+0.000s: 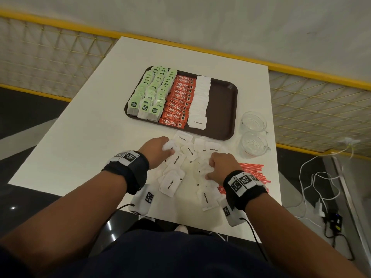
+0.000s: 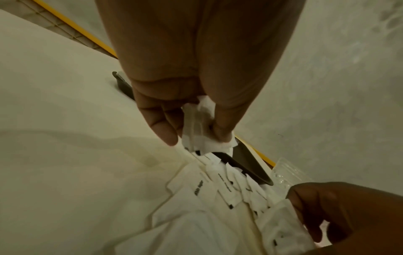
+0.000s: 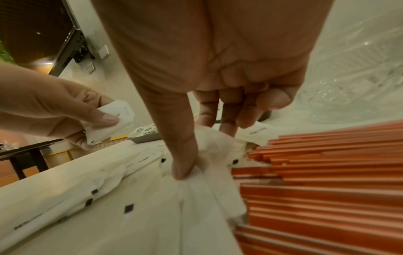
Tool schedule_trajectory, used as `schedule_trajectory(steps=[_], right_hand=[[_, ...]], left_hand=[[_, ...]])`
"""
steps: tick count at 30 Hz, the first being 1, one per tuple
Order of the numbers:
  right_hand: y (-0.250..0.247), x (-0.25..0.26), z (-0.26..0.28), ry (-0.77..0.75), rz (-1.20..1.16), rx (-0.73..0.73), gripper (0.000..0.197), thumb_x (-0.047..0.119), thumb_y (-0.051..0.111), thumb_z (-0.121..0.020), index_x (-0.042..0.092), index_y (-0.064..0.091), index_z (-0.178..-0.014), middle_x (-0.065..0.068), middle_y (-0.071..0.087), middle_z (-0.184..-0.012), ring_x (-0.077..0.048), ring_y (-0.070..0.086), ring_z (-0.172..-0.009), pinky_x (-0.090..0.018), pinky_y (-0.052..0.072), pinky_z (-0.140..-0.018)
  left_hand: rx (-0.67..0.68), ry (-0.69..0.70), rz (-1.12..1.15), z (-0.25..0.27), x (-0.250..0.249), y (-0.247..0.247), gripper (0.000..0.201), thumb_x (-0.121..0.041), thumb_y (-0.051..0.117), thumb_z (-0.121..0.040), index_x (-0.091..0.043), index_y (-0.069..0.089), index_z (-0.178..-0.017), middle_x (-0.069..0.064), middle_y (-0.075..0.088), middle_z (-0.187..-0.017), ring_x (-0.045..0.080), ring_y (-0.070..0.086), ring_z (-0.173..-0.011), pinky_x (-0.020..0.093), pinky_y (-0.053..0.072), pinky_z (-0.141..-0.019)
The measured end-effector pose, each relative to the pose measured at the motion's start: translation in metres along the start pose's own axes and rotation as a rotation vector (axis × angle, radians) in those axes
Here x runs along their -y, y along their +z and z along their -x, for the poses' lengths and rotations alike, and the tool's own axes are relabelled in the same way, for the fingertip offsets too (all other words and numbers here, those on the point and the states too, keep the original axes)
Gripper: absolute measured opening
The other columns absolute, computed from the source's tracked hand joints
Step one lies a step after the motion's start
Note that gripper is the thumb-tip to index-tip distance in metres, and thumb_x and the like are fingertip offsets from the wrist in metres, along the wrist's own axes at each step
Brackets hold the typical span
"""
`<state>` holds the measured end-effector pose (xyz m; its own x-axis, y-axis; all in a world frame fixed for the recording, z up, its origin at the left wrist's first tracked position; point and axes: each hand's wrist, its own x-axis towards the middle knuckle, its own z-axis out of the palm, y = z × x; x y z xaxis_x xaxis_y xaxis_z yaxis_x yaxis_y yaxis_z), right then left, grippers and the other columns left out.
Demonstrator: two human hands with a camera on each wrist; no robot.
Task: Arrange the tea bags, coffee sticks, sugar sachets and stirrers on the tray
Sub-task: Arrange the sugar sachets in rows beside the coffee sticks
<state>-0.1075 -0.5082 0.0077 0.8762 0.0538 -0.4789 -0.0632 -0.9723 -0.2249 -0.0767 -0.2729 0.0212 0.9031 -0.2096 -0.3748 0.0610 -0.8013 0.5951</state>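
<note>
A brown tray (image 1: 222, 109) holds rows of green tea bags (image 1: 152, 91), red coffee sticks (image 1: 178, 99) and white sugar sachets (image 1: 199, 99). Loose sugar sachets (image 1: 170, 183) lie scattered on the table in front of it. My left hand (image 1: 160, 150) pinches a small stack of sugar sachets (image 2: 200, 127) between thumb and fingers, just above the pile. My right hand (image 1: 216, 167) pinches sugar sachets (image 3: 211, 148) lying in the pile, thumb pressed down on them. Red stirrers (image 1: 255, 173) lie beside my right wrist.
Two clear glass cups (image 1: 254, 135) stand to the right of the tray, close to the table's right edge. The white table (image 1: 90, 137) is bordered by a yellow mesh railing (image 1: 50, 57). Cables and a charger (image 1: 321, 209) lie on the floor at right.
</note>
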Motion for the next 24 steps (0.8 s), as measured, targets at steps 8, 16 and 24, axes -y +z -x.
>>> schedule_trajectory(steps=[8, 16, 24], right_hand=[[-0.010, 0.006, 0.001, -0.120, -0.280, -0.070, 0.023, 0.025, 0.075, -0.081, 0.024, 0.055, -0.092, 0.009, 0.054, -0.082, -0.013, 0.052, -0.078, -0.025, 0.041, -0.066], [-0.064, 0.031, -0.015, -0.320, -0.451, -0.099, 0.030, 0.021, 0.084, -0.073, 0.029, 0.059, -0.086, 0.004, 0.061, -0.085, -0.011, 0.053, -0.073, -0.032, 0.049, -0.073], [-0.078, 0.043, -0.039, -0.316, -0.376, -0.355, 0.026, 0.027, 0.080, -0.078, 0.022, 0.069, -0.102, 0.010, 0.056, -0.089, -0.001, 0.050, -0.072, -0.019, 0.044, -0.070]], left_hand=[[0.088, -0.077, 0.367, -0.001, -0.016, 0.005, 0.032, -0.026, 0.038, -0.105, -0.016, 0.038, -0.135, 0.011, 0.059, -0.119, 0.020, 0.069, -0.089, 0.039, 0.057, -0.080], [0.182, -0.085, 0.762, -0.014, -0.050, 0.002, 0.046, -0.007, 0.051, -0.100, -0.014, 0.039, -0.144, 0.000, 0.046, -0.128, 0.011, 0.060, -0.093, 0.023, 0.059, -0.066], [0.230, -0.078, 0.974, -0.043, -0.057, -0.013, 0.046, -0.016, 0.060, -0.093, -0.023, 0.046, -0.135, 0.015, 0.059, -0.128, 0.033, 0.066, -0.108, 0.049, 0.058, -0.084]])
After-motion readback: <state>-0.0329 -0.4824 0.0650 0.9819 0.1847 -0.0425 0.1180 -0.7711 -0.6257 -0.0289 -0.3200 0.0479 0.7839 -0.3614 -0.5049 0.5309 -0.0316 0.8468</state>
